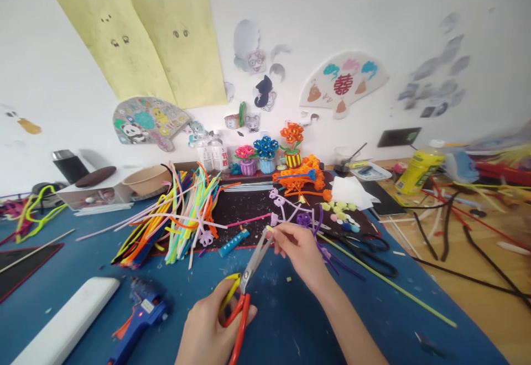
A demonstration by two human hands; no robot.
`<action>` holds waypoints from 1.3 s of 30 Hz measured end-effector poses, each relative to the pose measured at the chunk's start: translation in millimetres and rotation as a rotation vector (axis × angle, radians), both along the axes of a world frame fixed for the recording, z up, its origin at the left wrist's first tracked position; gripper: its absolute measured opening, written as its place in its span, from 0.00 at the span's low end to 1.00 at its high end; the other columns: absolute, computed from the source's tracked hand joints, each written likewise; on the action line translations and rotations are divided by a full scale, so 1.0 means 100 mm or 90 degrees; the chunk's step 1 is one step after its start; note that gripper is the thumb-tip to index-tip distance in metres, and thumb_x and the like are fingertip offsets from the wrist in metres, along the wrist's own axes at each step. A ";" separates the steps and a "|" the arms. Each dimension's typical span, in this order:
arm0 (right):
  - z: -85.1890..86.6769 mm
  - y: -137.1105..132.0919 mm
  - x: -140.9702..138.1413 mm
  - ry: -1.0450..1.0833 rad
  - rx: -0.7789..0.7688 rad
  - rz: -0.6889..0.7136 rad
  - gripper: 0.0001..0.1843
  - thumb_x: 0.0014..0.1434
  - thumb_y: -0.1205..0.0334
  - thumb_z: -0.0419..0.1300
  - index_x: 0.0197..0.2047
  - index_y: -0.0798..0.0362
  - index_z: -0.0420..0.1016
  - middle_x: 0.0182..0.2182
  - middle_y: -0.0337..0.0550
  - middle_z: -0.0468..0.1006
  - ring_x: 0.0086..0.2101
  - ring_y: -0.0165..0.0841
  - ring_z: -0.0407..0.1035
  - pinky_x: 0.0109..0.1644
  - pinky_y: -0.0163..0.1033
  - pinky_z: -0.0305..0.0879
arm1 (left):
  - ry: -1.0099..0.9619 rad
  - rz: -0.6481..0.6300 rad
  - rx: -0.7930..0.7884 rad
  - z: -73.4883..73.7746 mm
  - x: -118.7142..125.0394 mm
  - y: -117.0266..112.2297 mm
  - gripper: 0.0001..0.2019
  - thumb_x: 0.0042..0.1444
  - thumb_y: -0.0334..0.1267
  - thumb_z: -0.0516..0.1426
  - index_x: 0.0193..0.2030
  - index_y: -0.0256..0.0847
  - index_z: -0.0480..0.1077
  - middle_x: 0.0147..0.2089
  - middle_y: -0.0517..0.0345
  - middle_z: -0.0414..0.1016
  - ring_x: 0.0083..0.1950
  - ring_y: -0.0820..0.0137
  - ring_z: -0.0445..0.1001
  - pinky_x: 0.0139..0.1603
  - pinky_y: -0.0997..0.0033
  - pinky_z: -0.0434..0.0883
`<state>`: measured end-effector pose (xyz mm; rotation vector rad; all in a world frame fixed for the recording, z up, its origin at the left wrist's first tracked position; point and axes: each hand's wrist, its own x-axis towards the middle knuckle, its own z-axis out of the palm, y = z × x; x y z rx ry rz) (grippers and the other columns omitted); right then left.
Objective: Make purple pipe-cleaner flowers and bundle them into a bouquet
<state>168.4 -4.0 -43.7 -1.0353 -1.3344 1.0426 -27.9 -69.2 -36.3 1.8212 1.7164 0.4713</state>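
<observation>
While the left hand is curling at the bottom edge of the view, palm turned inward, its fingers are wrapping tight round the handles of the scissors, one loop glossy red, the other yellow. The dull grey metal blades are slanting up and to the right, lying close together, and their tip is meeting the right hand. The right hand is reaching in from the lower right on a bare forearm, wrist bent slightly. Its thumb and forefinger are pressing together on a short pale yellow-green stub, holding it just at the blade tip above the blue mat.

To the left, a blue plastic glue gun is lying on its side near a long, smooth white bar. Just beyond the right hand, a thin green stem is stretching diagonally across the blue mat, and black-handled shears are resting beside fuzzy purple loops.

Farther back, a loose heap of fuzzy pipe cleaners in orange, yellow, pink and white is fanning out over a black mat speckled with clippings. Behind it, three small pipe-cleaner flower pots are standing in a row against the wall, with a yellow bottle well off to the right. On the white wall, two creased yellow paper sheets and flat paper fans are hanging.
</observation>
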 end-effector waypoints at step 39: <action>0.13 0.03 -0.10 -0.124 0.046 -0.035 0.20 0.62 0.59 0.53 0.19 0.53 0.67 0.14 0.36 0.68 0.19 0.28 0.62 0.28 0.34 0.58 | -0.080 0.015 -0.060 0.00 0.08 0.03 0.24 0.53 0.58 0.50 0.18 0.41 0.58 0.13 0.63 0.59 0.14 0.77 0.57 0.17 0.78 0.52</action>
